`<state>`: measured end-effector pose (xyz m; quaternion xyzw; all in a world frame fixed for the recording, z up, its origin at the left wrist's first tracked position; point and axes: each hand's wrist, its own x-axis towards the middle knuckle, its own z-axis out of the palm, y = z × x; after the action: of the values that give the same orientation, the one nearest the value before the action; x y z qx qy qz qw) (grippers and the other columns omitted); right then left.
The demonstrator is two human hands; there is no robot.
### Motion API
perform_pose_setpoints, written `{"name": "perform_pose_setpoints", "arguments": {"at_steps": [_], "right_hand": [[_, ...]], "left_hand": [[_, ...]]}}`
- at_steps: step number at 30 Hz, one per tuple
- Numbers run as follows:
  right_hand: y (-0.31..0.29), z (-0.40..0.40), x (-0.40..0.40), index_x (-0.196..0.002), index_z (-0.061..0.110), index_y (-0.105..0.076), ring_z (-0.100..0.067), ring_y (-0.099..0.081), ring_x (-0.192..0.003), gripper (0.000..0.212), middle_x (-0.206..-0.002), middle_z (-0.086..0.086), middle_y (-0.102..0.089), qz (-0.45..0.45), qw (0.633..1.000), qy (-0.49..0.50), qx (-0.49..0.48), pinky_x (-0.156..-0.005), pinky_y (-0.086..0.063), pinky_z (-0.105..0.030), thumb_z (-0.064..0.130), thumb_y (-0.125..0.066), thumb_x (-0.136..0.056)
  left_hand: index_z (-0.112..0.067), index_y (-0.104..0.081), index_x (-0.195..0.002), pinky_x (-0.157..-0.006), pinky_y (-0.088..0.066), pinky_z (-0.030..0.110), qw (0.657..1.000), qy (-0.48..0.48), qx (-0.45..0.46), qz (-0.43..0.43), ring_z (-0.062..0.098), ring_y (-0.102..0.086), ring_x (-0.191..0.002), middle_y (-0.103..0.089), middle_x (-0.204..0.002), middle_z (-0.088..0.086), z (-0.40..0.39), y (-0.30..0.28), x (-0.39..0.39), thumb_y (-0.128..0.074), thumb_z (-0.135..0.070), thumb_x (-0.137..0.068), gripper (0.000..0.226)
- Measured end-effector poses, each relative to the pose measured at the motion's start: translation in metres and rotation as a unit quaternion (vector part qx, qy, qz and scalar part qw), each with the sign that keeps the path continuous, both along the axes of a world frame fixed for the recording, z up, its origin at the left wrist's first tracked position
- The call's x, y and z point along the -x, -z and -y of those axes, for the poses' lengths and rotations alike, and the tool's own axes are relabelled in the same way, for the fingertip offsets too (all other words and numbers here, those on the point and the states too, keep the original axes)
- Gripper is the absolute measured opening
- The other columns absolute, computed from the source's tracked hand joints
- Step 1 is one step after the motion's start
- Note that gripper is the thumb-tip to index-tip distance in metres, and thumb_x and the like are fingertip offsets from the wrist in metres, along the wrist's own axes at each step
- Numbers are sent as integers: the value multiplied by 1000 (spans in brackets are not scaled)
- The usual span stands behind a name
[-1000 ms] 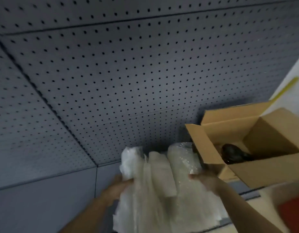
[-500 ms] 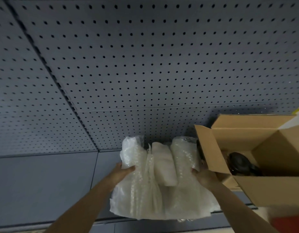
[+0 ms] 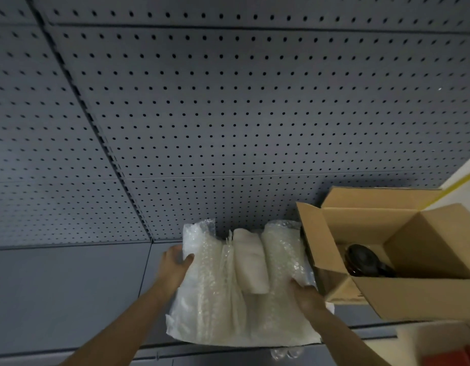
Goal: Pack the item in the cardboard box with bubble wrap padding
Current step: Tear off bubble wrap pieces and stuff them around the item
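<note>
A pile of clear bubble wrap (image 3: 244, 291) lies on the grey shelf in front of me, with a rolled whitish sheet (image 3: 249, 262) on top. My left hand (image 3: 175, 265) grips the pile's left edge, thumb on top. My right hand (image 3: 306, 297) presses on its right side, next to the box. An open cardboard box (image 3: 413, 299) stands at the right with its flaps up. A dark round item (image 3: 363, 262) lies inside it on the bottom.
A grey pegboard wall (image 3: 228, 114) rises behind the shelf. A white wall with a yellow stripe (image 3: 461, 178) is at the far right. A red object (image 3: 453, 356) and a pale surface sit at the bottom right corner.
My view has tilted down and steadied. Both hands have shifted on the bubble wrap: the left now clasps the edge higher up, the right has slid lower on the right side.
</note>
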<state>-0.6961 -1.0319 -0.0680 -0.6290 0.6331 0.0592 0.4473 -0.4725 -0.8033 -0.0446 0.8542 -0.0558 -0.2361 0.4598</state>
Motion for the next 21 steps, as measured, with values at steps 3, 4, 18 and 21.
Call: {"name": "perform_pose_setpoints", "arguments": {"at_steps": [3,4,18,21], "right_hand": [[-2,1,4,-117,3,-58,-26,-56,-90,47,-96,-11,-58,71,996,-24,-50,-84,-49,-35,41,-59,-90],[-5,3,4,-115,-1,-59,-26,-54,-84,39,-90,-11,-56,88,994,-25,-55,-78,-46,-34,31,-58,-92],[-54,13,43,-116,-4,-65,-41,-63,-106,35,-109,-25,-68,379,883,121,-247,-93,-50,-47,12,-52,-87],[-64,4,40,-118,-4,-64,-43,-60,-113,39,-119,-27,-64,390,874,104,-270,-101,-46,-52,13,-54,-85]], "left_hand": [[-15,-51,-129,-103,-46,48,999,19,5,47,30,-51,-126,-47,-137,10,3,-11,9,-62,-32,-91,43],[-13,-52,-130,-106,-43,45,998,24,0,64,28,-49,-127,-46,-138,9,5,-16,13,-61,-28,-93,41],[-6,-64,-95,-64,-56,26,967,224,121,-26,18,-68,-66,-72,-81,10,48,-59,83,-47,3,-97,20],[-5,-60,-112,-79,-59,27,950,250,117,-148,21,-71,-85,-69,-104,10,62,-73,100,-50,-25,-100,25]]}}
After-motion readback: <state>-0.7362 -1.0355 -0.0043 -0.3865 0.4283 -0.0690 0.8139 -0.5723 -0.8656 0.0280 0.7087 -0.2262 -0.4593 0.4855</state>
